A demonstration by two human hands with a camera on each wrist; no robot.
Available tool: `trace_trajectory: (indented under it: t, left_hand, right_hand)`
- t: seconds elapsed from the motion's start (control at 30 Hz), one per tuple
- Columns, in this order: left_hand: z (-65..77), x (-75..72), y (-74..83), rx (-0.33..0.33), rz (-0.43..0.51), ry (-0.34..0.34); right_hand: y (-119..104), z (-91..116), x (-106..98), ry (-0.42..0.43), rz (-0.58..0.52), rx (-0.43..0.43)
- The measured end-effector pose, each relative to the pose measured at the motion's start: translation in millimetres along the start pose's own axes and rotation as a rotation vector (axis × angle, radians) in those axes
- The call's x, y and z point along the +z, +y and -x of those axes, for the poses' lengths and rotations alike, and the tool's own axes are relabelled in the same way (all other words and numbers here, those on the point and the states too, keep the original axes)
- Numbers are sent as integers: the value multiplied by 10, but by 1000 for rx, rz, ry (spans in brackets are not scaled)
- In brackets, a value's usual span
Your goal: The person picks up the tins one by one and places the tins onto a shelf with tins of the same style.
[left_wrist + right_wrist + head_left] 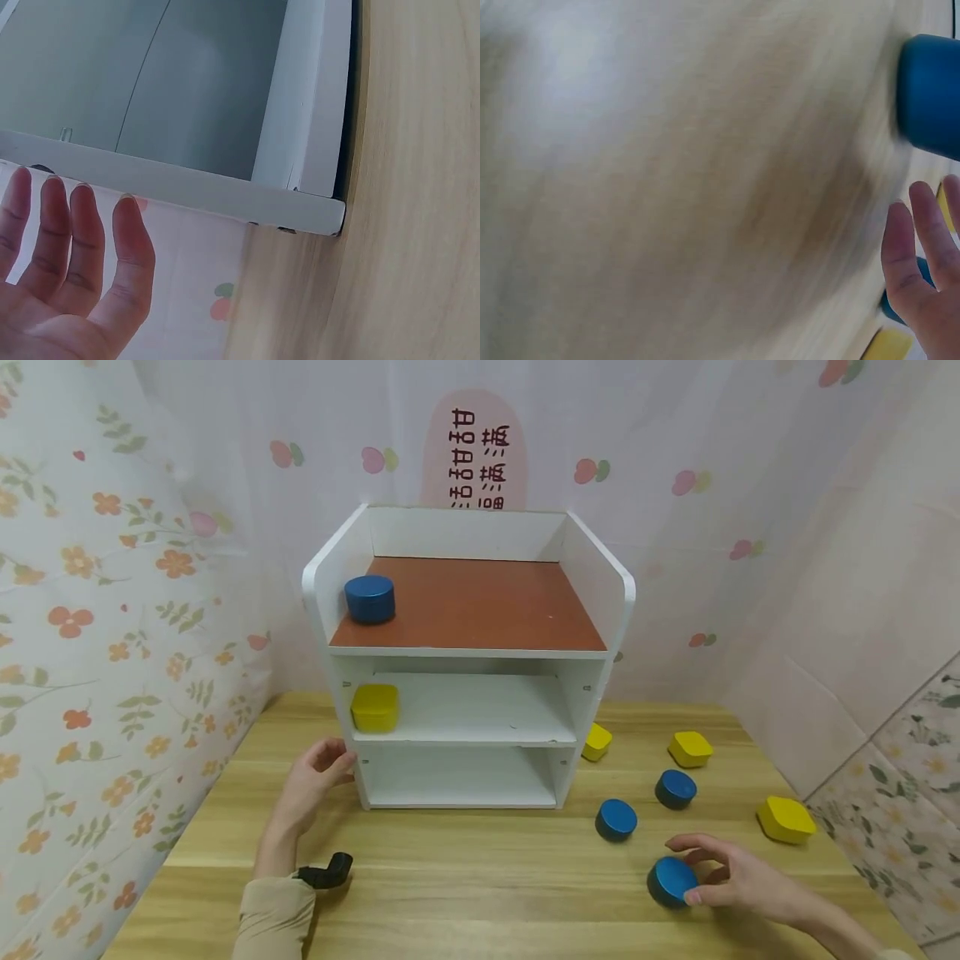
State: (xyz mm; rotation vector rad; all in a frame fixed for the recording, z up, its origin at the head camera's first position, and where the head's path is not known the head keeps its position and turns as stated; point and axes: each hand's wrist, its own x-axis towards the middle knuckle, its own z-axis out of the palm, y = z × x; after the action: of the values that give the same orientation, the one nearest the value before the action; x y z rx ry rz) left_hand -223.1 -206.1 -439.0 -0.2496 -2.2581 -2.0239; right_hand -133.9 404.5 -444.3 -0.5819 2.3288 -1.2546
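Observation:
At the right, my right hand point(738, 877) is spread beside a round blue tin point(672, 882), its thumb tip overlapping the tin's edge in the head view. In the right wrist view, the straight fingers point(901, 232) show a gap to a blue tin point(934, 94). My left hand point(318, 777) is at the lower left side of a white shelf unit point(465, 745), fingers loosely bent. Seen from the left wrist, the fingertips point(129, 206) are right at the unit's side edge. A blue tin point(370, 600) sits on the brown top, and a yellow square tin point(375, 708) on the middle shelf.
Two more blue tins, one nearer point(617, 820) and one farther point(676, 789), stand right of the unit. Yellow tins lie beside it point(597, 742), farther back point(690, 749) and at the far right point(786, 820). A patterned curtain point(675, 568) hangs behind the wooden table point(480, 893).

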Motion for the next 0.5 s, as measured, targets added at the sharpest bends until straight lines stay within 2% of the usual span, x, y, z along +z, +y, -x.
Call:
trace_trajectory:
  t: [0.27, 0.5]
  left_hand:
    - [59, -7, -66, -20, 3, -3]
    - [55, -58, -19, -15, -6, 16]
  right_hand:
    - [92, 11, -23, -56, -11, -3]
    - [82, -109, 16, -58, 36, -26]
